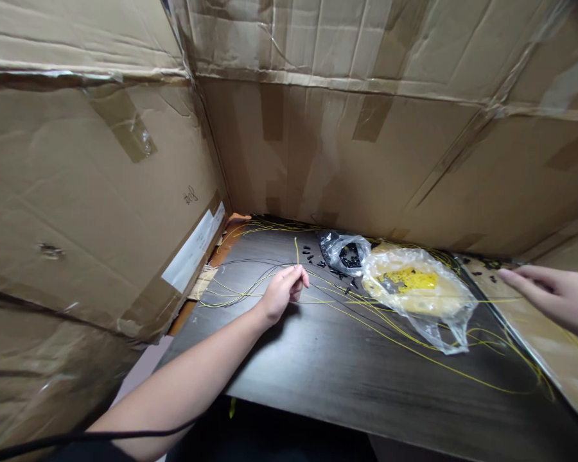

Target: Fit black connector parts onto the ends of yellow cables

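Observation:
My left hand (285,290) is closed in a pinch over the middle of the table. A thin yellow wire (297,249) stands up from between its thumb and fingers, its short end pointing upward. My right hand (559,296) is at the right edge, partly cut off, with thumb and fingers apart and a gap between them. One yellow strand passes close below its thumb; no grip on it shows. Between the hands lies a clear plastic bag (450,301) with small yellow pieces (411,280). Behind it, a smaller clear bag (334,247) holds small black pieces (350,255).
Loose yellow wires (414,359) and thin dark strands run across the dark tabletop (293,359). Several black pieces (322,264) lie scattered near the bags. Tall cardboard walls (318,147) enclose the back and left. A black cable (101,436) crosses my left forearm.

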`<state>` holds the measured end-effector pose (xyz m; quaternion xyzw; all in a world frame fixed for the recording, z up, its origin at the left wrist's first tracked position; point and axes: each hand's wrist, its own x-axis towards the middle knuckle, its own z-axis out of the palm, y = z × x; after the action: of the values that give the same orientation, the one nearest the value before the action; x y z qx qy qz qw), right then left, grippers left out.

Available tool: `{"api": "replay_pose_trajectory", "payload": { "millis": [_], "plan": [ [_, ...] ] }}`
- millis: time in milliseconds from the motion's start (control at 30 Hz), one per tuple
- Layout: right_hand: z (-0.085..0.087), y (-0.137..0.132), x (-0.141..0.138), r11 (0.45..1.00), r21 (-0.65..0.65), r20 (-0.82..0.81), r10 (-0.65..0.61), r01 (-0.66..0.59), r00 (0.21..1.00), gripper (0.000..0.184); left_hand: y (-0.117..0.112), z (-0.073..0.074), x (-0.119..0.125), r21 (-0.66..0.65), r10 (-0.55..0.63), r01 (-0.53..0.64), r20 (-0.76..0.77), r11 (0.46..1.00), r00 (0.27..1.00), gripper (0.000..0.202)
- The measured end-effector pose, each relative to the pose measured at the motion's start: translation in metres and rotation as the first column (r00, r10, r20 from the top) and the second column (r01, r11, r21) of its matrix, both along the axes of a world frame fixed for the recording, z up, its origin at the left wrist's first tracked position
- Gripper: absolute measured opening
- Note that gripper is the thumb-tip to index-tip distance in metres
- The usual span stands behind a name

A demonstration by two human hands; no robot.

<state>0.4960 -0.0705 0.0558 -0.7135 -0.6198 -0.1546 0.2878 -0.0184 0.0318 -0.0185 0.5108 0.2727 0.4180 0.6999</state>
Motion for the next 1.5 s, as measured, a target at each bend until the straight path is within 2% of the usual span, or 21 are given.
{"api": "replay_pose_trajectory", "payload": {
  "millis": [33, 100, 200, 267, 333, 400, 467, 533, 667, 767, 833, 1000, 1100, 1167, 1267, 1367, 1500],
  "plan": [
    [-0.005, 0.001, -0.003, 0.991, -0.130, 0.050, -0.036, 0.042, 0.998, 0.052, -0.002, 0.000, 0.001, 0.041, -0.014, 0.016, -0.047, 0.999, 0.999, 0.046],
    [-0.017, 0.003, -0.036, 0.941, -0.334, 0.108, -0.021, 0.056, 0.994, 0.053, -0.006, 0.001, 0.002, 0.117, -0.047, 0.062, -0.131, 0.991, 0.990, 0.049],
    [-0.033, 0.003, -0.129, 0.974, -0.196, 0.107, 0.139, -0.117, 0.984, 0.051, -0.012, 0.003, 0.003, 0.219, -0.077, 0.132, -0.241, 0.967, 0.968, 0.050],
    [-0.040, 0.005, -0.199, 0.935, -0.175, -0.146, 0.285, -0.309, 0.947, 0.043, -0.015, 0.003, 0.003, 0.316, -0.070, 0.180, -0.330, 0.931, 0.941, 0.050],
    [-0.047, 0.011, -0.259, 0.860, -0.153, -0.447, 0.379, -0.487, 0.810, 0.040, -0.017, 0.003, 0.004, 0.411, -0.053, 0.245, -0.426, 0.878, 0.903, 0.049],
    [-0.054, 0.020, -0.301, 0.816, -0.094, -0.636, 0.392, -0.570, 0.665, 0.041, -0.020, 0.001, 0.005, 0.462, -0.056, 0.315, -0.492, 0.829, 0.869, 0.048],
    [-0.060, 0.029, -0.325, 0.785, -0.036, -0.715, 0.412, -0.618, 0.565, 0.041, -0.021, -0.001, 0.006, 0.491, -0.046, 0.368, -0.551, 0.789, 0.833, 0.046],
    [-0.066, 0.034, -0.335, 0.783, 0.013, -0.730, 0.432, -0.622, 0.529, 0.040, -0.023, -0.003, 0.007, 0.527, 0.005, 0.412, -0.620, 0.743, 0.784, 0.045],
    [-0.073, 0.032, -0.339, 0.793, 0.085, -0.694, 0.482, -0.604, 0.535, 0.034, -0.024, -0.003, 0.010, 0.584, 0.147, 0.485, -0.724, 0.650, 0.674, 0.040],
    [-0.078, 0.028, -0.336, 0.795, 0.124, -0.668, 0.509, -0.594, 0.542, 0.028, -0.025, -0.001, 0.010, 0.594, 0.207, 0.506, -0.752, 0.626, 0.626, 0.039],
    [-0.080, 0.027, -0.334, 0.787, 0.154, -0.668, 0.528, -0.597, 0.525, 0.024, -0.025, 0.000, 0.010, 0.600, 0.219, 0.503, -0.750, 0.622, 0.624, 0.040],
    [-0.082, 0.027, -0.332, 0.785, 0.180, -0.710, 0.521, -0.593, 0.474, 0.021, -0.024, -0.001, 0.011, 0.580, 0.136, 0.494, -0.726, 0.647, 0.674, 0.041],
    [-0.083, 0.024, -0.332, 0.823, 0.179, -0.759, 0.464, -0.539, 0.457, 0.022, -0.026, 0.000, 0.011, 0.592, 0.112, 0.460, -0.685, 0.662, 0.720, 0.037],
    [-0.083, 0.023, -0.331, 0.855, 0.171, -0.802, 0.409, -0.489, 0.435, 0.025, -0.028, 0.004, 0.010, 0.642, 0.163, 0.382, -0.623, 0.665, 0.765, 0.031],
    [-0.083, 0.023, -0.329, 0.875, 0.146, -0.872, 0.334, -0.462, 0.357, 0.031, -0.031, 0.011, 0.008, 0.711, 0.277, 0.182, -0.478, 0.679, 0.834, 0.022],
    [-0.083, 0.024, -0.328, 0.836, 0.097, -0.908, 0.297, -0.541, 0.297, 0.035, -0.031, 0.015, 0.007, 0.704, 0.318, 0.032, -0.361, 0.710, 0.877, 0.022],
    [-0.085, 0.024, -0.331, 0.766, 0.060, -0.915, 0.299, -0.640, 0.273, 0.039, -0.027, 0.015, 0.009, 0.597, 0.208, 0.048, -0.352, 0.801, 0.913, 0.020]
  ]
}}
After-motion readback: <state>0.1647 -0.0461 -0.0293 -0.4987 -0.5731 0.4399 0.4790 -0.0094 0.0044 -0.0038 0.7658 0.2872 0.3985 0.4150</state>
